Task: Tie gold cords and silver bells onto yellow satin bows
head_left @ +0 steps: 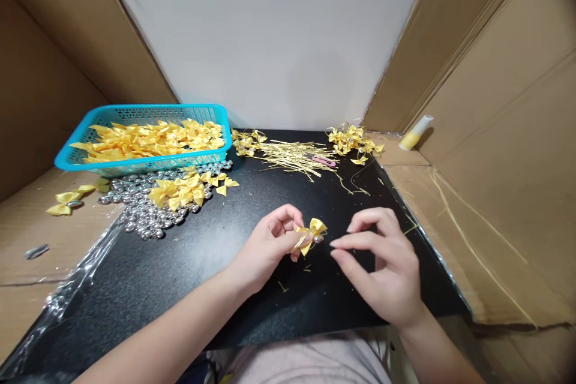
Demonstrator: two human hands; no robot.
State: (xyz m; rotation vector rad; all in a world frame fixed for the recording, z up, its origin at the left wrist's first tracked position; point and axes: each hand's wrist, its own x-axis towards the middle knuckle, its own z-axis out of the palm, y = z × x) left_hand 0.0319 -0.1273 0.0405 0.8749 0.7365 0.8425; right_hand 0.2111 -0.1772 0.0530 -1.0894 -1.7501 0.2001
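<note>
Near the front middle of the black table, my left hand pinches a yellow ribbon bow between thumb and fingers. A silver bead sits at the middle of the bow, and gold wire loops by the thumb. Part of the bow is hidden behind the thumb. My right hand is just to the right of the bow, apart from it. Its thumb and index fingertips are close together with a narrow gap, and nothing shows between them.
A blue basket of yellow bows stands back left. Silver beads and loose bows lie before it. Gold wire strips and a pink clip-like piece lie at the back, beside beaded bows. Cardboard walls flank the table.
</note>
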